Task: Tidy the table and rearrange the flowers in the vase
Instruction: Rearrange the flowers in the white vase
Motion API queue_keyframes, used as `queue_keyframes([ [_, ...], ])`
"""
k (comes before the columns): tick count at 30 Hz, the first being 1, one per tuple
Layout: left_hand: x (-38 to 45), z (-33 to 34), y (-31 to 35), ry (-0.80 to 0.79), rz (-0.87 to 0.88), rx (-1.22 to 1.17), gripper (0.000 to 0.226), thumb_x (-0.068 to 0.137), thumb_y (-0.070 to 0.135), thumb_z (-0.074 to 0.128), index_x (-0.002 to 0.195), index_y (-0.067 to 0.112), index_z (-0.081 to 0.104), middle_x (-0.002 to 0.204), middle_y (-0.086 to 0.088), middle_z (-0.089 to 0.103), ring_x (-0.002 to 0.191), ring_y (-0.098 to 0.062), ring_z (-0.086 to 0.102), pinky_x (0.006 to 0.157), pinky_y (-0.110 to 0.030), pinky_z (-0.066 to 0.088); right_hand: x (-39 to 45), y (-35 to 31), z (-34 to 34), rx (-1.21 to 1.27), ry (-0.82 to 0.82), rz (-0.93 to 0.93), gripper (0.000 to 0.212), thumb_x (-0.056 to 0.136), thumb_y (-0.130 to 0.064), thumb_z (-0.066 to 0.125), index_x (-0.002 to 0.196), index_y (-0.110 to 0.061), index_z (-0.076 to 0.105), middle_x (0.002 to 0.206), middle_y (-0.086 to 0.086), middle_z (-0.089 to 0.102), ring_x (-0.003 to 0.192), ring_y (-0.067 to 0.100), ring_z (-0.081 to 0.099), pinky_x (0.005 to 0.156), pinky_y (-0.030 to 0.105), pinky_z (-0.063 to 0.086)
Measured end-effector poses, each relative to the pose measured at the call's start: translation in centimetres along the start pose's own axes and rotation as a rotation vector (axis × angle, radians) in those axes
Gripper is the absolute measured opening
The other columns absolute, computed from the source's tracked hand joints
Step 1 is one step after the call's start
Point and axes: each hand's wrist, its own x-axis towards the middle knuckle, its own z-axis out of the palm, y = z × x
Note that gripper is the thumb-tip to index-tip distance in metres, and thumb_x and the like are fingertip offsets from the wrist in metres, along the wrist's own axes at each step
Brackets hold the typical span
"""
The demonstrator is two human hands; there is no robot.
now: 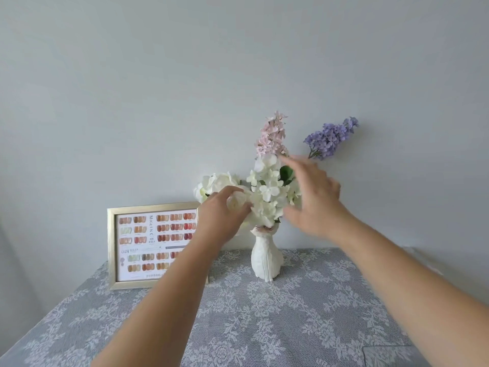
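A white cat-shaped vase (266, 256) stands near the back of the table. It holds white flowers (268, 190), a pink sprig (272, 136) upright in the middle, and a purple sprig (330, 137) leaning to the right. My left hand (222, 210) curls its fingers round a small white bloom (235, 202) at the left of the bunch. My right hand (315, 197), blurred, is spread with straight fingers against the right side of the white flowers; its fingertips reach the base of the pink sprig.
A gold-framed card of nail colour samples (153, 245) leans against the wall left of the vase, partly behind my left forearm. A grey lace tablecloth (291, 321) covers the table. The pale wall is directly behind the flowers.
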Motion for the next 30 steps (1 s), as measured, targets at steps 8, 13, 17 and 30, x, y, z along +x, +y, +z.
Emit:
queue_keyframes([
  [8,-0.9,0.9,0.1,-0.005,0.061,0.087,0.039,0.082,0.039,0.065,0.121,0.039,0.056,0.106,0.002,0.051,0.085,-0.022,0.058,0.074,-0.03,0.042,2.1,1.0,3.0,0.046,0.053,-0.098,0.036,0.082,-0.002,0.061,0.115,-0.013,0.065,0.139,0.01,0.046,0.123,0.027,0.049,0.095,0.033,0.042],
  [13,-1.2,1.7,0.2,0.018,0.081,0.107,0.046,0.084,0.037,0.064,0.128,0.035,0.052,0.114,0.002,0.051,0.094,-0.02,0.055,0.078,-0.031,0.045,4.6,1.4,3.3,0.036,-0.122,-0.025,0.033,0.083,-0.004,0.059,0.113,-0.013,0.067,0.123,0.003,0.058,0.105,0.02,0.057,0.093,0.032,0.044],
  [17,-1.2,1.9,-0.2,0.037,0.059,0.054,0.051,0.082,0.037,0.066,0.13,0.032,0.049,0.117,-0.001,0.052,0.093,-0.021,0.056,0.077,-0.031,0.044,4.2,1.8,4.5,0.026,-0.189,-0.012,0.033,0.081,-0.004,0.06,0.111,-0.013,0.068,0.12,0.004,0.061,0.107,0.021,0.056,0.094,0.033,0.044],
  [30,4.7,-4.2,-3.3,-0.018,-0.236,-0.354,0.046,0.084,0.047,0.063,0.126,0.033,0.05,0.13,-0.005,0.055,0.104,-0.018,0.056,0.085,-0.037,0.045,5.6,3.8,-0.2,0.058,-0.157,0.048,0.024,0.081,-0.04,0.062,0.104,-0.042,0.067,0.111,-0.009,0.056,0.088,0.005,0.05,0.087,0.033,0.044],
])
